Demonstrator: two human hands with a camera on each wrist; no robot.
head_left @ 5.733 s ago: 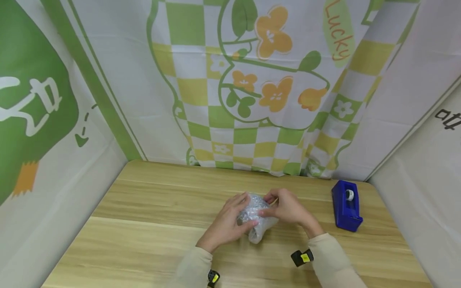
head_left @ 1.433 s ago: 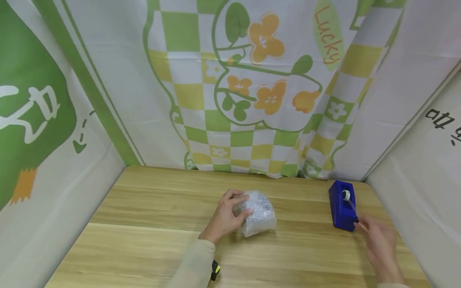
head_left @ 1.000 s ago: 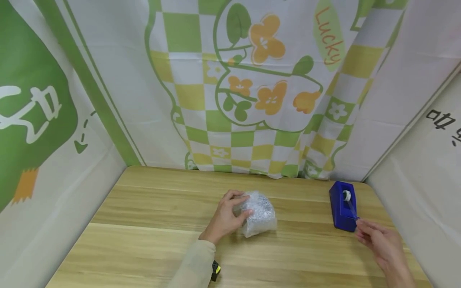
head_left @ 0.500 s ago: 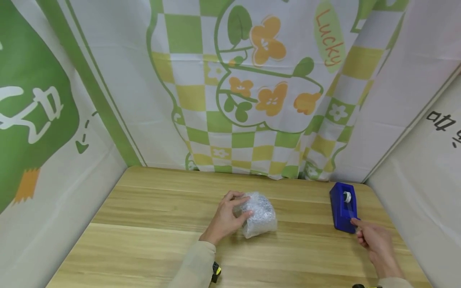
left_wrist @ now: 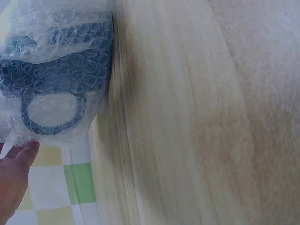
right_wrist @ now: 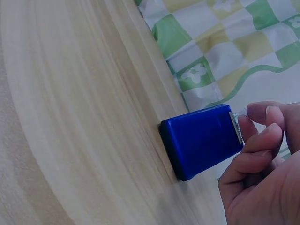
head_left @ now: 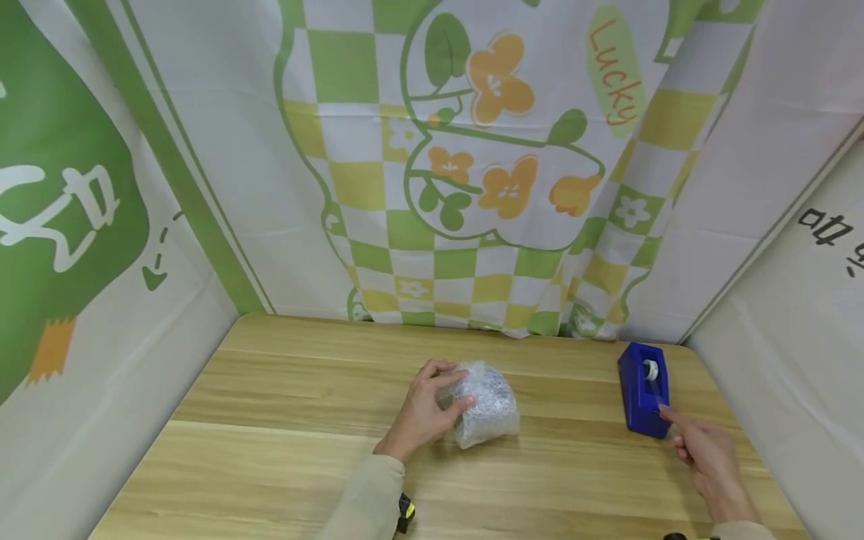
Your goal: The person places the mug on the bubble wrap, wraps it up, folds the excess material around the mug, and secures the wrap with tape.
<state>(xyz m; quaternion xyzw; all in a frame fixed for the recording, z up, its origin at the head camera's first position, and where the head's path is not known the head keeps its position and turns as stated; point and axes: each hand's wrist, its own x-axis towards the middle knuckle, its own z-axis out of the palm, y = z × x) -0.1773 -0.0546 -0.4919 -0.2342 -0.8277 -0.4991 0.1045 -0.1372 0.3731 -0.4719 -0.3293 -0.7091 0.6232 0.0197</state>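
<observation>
A mug wrapped in bubble wrap (head_left: 489, 409) lies near the middle of the table. Its dark body and looped handle show through the wrap in the left wrist view, where the mug (left_wrist: 58, 72) fills the upper left. My left hand (head_left: 420, 411) holds it from the left side, thumb in front and fingers over the top. Over at the right, a blue tape dispenser (head_left: 634, 394) carries a small white-cored roll. My right hand (head_left: 707, 454) is at its cutter end. Thumb and forefinger of that right hand (right_wrist: 262, 159) pinch the end of the clear tape (right_wrist: 240, 113).
The wood-grain table (head_left: 283, 420) reaches back to a checked, flowered curtain (head_left: 466, 262). White printed fabric panels stand along the left and right sides. A black wrist camera with a yellow label (head_left: 405, 512) sits at the left sleeve.
Earlier both hands were on the wrapped mug. Since then the mug has been turned, and the right hand has gone right to the dispenser and taken the tape end. The left hand stays on the mug.
</observation>
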